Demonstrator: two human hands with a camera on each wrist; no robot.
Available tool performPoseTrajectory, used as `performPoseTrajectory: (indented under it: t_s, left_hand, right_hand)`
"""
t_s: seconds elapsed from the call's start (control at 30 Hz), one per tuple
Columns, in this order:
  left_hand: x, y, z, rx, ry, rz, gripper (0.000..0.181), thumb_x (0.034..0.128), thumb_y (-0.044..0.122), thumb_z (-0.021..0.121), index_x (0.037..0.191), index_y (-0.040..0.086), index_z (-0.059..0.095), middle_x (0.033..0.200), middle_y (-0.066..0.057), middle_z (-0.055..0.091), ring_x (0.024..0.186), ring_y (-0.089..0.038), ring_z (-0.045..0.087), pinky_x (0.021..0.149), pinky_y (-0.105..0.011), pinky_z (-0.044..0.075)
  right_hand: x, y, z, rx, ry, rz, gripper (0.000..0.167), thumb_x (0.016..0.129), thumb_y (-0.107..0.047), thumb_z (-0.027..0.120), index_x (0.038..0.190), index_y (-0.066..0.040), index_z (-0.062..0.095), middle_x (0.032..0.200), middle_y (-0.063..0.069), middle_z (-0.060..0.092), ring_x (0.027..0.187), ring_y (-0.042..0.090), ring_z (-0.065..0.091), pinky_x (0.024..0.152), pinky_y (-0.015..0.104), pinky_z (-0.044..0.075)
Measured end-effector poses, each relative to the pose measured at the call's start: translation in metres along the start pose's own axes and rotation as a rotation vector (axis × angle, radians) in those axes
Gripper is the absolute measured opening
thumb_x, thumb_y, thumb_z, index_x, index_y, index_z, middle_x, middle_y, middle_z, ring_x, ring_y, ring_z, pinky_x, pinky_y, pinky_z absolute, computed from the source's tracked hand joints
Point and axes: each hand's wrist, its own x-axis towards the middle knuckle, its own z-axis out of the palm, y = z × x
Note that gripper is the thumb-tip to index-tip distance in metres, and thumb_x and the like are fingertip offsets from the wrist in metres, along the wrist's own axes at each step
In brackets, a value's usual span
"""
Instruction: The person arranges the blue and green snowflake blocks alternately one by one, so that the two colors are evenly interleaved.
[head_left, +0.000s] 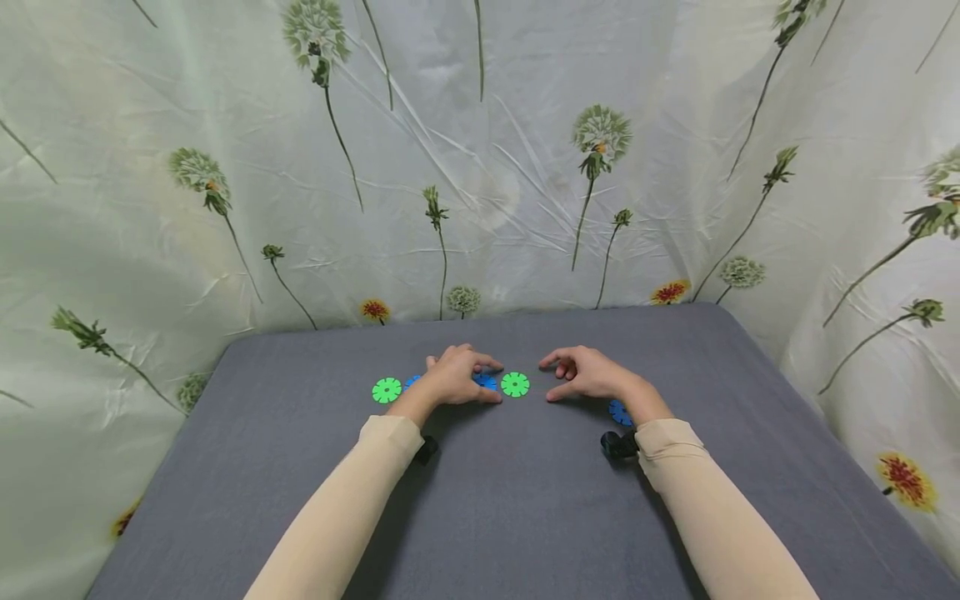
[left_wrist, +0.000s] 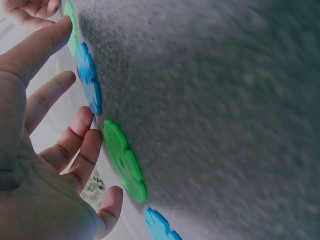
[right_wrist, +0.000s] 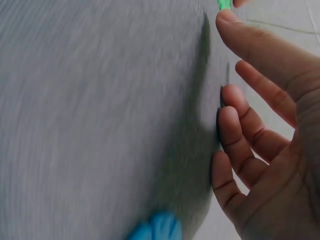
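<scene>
My left hand (head_left: 454, 377) hovers over a row of flat, notched plastic discs, thumb and index finger spread with nothing between them. Just past its fingertips lies a green disc (head_left: 515, 384). A blue disc (head_left: 487, 382) shows between that thumb and index finger. Another green disc (left_wrist: 124, 162), seen in the left wrist view, is hidden under the hand in the head view. Whether the left fingertips touch any disc, I cannot tell. My right hand (head_left: 591, 373) is to the right of the row, fingers loosely bent and holding nothing. Behind its wrist, a blue disc (head_left: 619, 412) is partly covered.
At the row's left end lie a green disc (head_left: 387, 390) and a blue disc (head_left: 412, 381), the latter mostly hidden by the left hand. Grey cloth covers the table (head_left: 517, 508). A flower-printed curtain (head_left: 517, 167) hangs behind it.
</scene>
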Motion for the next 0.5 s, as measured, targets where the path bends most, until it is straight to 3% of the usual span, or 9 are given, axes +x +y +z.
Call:
performPoseTrajectory:
  t_s: [0.5]
  left_hand:
    - [0.01, 0.017, 0.007, 0.014, -0.006, 0.017, 0.052, 0.0903, 0.052, 0.085, 0.14, 0.043, 0.072, 0.13, -0.002, 0.061, 0.125, -0.025, 0.052, 0.091, -0.05, 0.028]
  right_hand:
    - [-0.04, 0.03, -0.025, -0.001, -0.023, 0.04, 0.048, 0.092, -0.023, 0.087, 0.134, -0.004, 0.073, 0.111, 0.008, 0.068, 0.1, 0.02, 0.057, 0.093, 0.036, 0.047]
